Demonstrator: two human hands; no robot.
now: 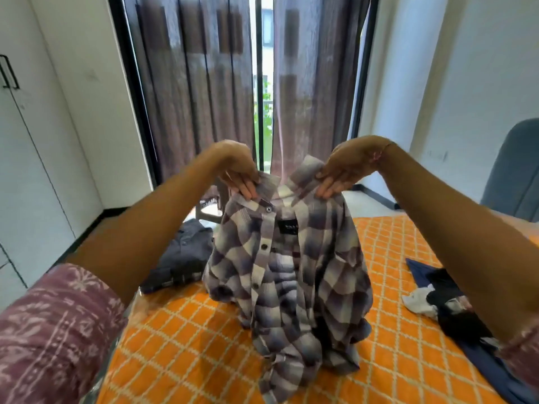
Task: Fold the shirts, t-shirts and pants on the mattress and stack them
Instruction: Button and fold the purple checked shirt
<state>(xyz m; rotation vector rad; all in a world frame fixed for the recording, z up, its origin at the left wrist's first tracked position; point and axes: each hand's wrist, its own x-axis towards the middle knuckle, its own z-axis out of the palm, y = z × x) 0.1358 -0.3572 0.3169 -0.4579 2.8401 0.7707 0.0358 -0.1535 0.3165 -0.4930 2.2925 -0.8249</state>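
Observation:
A purple-and-white checked shirt [287, 275] hangs in the air in front of me, collar up, its hem bunched on the orange mattress [186, 339]. My left hand [237, 170] pinches the shirt at its left shoulder beside the collar. My right hand [345, 170] pinches the right shoulder. A folded dark grey garment [182, 258] lies on the mattress at the back left. A loose heap of navy, black and white clothes [449, 301] lies at the right.
White wardrobe doors [35, 158] stand to the left. Dark curtains [204, 83] cover the window straight ahead. A grey chair back [516, 173] rises beyond the mattress at the right. A stool or chair [208, 208] stands on the floor behind the shirt.

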